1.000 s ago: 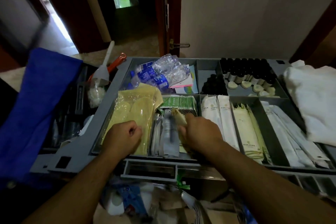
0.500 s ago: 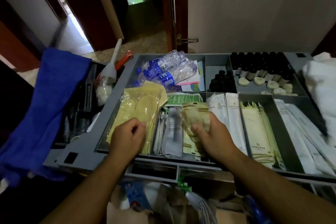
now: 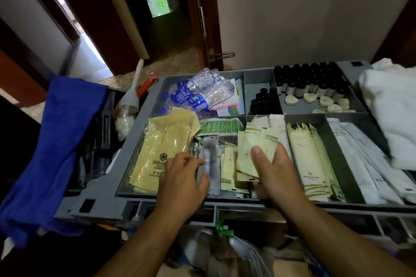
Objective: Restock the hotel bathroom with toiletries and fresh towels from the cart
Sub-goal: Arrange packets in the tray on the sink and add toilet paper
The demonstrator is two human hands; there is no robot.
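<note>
The fingers (image 3: 257, 156) of our right hand (image 3: 279, 177) are clasping a fan of cream sachets (image 3: 254, 141), while our left hand (image 3: 182, 180) is pinching clear packets (image 3: 210, 162) standing in the grey cart tray (image 3: 157, 206), white towels (image 3: 391, 114) lying at its right end.

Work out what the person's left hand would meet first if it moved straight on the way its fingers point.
Probably the clear-wrapped packet standing in the tray beside the yellow gloves; the left hand points forward-right at it. Blur hides whether fingertips already touch. Beyond, the right hand grips cream sachets.
</note>
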